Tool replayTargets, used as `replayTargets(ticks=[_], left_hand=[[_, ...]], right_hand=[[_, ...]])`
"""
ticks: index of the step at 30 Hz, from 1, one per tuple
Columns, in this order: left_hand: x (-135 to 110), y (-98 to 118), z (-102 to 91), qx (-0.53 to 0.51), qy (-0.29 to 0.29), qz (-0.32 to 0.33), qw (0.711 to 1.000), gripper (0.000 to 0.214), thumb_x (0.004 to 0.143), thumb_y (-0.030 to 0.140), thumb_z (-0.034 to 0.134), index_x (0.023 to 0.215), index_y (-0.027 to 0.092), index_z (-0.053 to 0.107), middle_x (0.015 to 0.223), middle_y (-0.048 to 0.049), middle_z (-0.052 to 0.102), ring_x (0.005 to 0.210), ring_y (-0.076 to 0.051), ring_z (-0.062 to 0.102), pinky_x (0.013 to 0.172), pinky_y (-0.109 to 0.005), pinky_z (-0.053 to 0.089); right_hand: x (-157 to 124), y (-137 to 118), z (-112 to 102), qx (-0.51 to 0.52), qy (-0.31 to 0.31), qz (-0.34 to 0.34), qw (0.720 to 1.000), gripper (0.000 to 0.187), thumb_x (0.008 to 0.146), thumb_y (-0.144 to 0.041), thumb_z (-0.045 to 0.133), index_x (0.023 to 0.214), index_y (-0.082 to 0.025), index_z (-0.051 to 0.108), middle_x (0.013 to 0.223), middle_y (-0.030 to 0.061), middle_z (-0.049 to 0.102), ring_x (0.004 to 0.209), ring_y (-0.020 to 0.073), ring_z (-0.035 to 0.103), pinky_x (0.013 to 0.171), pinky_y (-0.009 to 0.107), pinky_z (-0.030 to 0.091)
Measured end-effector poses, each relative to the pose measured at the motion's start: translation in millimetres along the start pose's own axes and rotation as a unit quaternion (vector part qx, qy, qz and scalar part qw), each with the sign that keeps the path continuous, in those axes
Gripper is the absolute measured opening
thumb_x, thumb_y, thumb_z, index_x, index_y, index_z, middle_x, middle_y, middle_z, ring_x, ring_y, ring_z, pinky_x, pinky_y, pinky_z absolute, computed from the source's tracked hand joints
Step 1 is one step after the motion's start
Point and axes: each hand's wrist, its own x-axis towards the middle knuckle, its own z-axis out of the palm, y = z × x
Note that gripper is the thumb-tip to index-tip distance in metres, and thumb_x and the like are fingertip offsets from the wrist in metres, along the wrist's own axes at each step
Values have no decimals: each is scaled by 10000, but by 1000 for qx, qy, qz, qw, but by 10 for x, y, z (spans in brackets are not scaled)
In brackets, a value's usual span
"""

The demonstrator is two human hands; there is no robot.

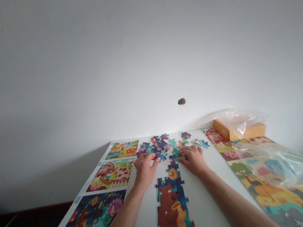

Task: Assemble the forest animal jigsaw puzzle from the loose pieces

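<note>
A partly joined strip of jigsaw pieces (172,204) lies on the white table (205,193), showing a brown bear and a honey pot. My left hand (144,170) sits left of the strip's far end, its thumb and fingers closing around a blue jigsaw piece (161,155). My right hand (193,160) rests to the right of that end, its fingertips on or against a dark piece (183,156). A loose pile of colourful pieces (155,144) lies beyond my hands.
Printed picture sheets (111,174) line the table's left edge. On the right lie a large puzzle picture (267,184) under clear plastic and an orange box (239,129) with a plastic bag. A white wall stands behind the table.
</note>
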Motion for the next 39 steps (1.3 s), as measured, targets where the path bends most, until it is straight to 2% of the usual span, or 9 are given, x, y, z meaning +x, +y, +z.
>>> replayTargets(ticks=[6, 13, 17, 20, 25, 29, 32, 35, 39], left_hand=[[1, -31, 20, 3, -3, 0, 1000, 97, 821, 277, 662, 867, 193, 672, 855, -44, 726, 899, -221, 675, 820, -358, 501], [12, -34, 3, -32, -7, -3, 999, 217, 849, 270, 621, 1049, 197, 663, 892, -53, 732, 880, -213, 695, 839, -371, 518], [14, 17, -49, -50, -14, 5, 999, 341, 872, 281, 589, 1211, 255, 611, 830, -22, 721, 855, -206, 696, 851, -378, 510], [8, 23, -50, -71, -23, 0, 997, 270, 876, 285, 577, 1136, 263, 646, 867, -21, 710, 847, -195, 705, 843, -359, 517], [5, -2, -23, -79, -24, -10, 997, 243, 870, 308, 582, 1094, 250, 655, 910, -30, 705, 848, -199, 715, 854, -364, 524], [9, 18, -32, -93, -33, -20, 995, 248, 873, 317, 583, 1097, 227, 640, 871, -42, 721, 884, -217, 712, 867, -382, 527], [6, 51, -40, -129, -42, -20, 991, 241, 881, 325, 574, 1081, 206, 637, 901, -60, 718, 872, -211, 710, 835, -360, 544], [-6, 87, -46, -164, -64, 9, 984, 243, 899, 325, 553, 1086, 206, 650, 977, -73, 706, 868, -189, 698, 839, -339, 544], [-21, 131, -54, -173, -104, 59, 978, 269, 916, 315, 533, 1143, 246, 662, 1019, -62, 701, 936, -187, 666, 888, -341, 518]], right_hand=[[-3, 11, -20, -18, 31, 30, 999, 127, 860, -365, 640, 941, -295, 709, 1050, 18, 692, 1057, 260, 510, 944, 426, 269], [-8, 46, -34, -58, 70, 115, 989, 178, 895, -320, 576, 1010, -271, 703, 1089, 57, 671, 1077, 275, 502, 957, 463, 263], [-22, -10, -29, -36, 48, 19, 998, 282, 888, -296, 587, 1160, -322, 656, 1245, 30, 625, 1136, 269, 473, 982, 451, 279], [-38, -41, -7, -34, 0, -56, 998, 276, 877, -344, 616, 1146, -381, 666, 1320, 3, 582, 1200, 289, 432, 1007, 483, 263], [-33, -5, 30, -42, -5, -12, 999, 229, 856, -437, 640, 1069, -386, 704, 1298, 19, 586, 1176, 311, 449, 1003, 543, 250], [-22, -18, -4, -19, 27, -10, 999, 179, 872, -345, 624, 1021, -334, 723, 1224, 33, 628, 1140, 294, 481, 1004, 516, 259], [-37, -99, -49, 39, 50, -30, 998, 173, 898, -345, 589, 1004, -306, 720, 1120, 34, 677, 1059, 265, 533, 975, 474, 294], [-66, -207, -68, 121, 37, -60, 990, 185, 904, -389, 582, 1014, -308, 707, 997, 23, 712, 980, 241, 580, 924, 428, 338], [-85, -304, -49, 235, 13, -63, 970, 200, 876, -324, 610, 1054, -271, 686, 837, 5, 711, 800, 182, 610, 802, 328, 416]])
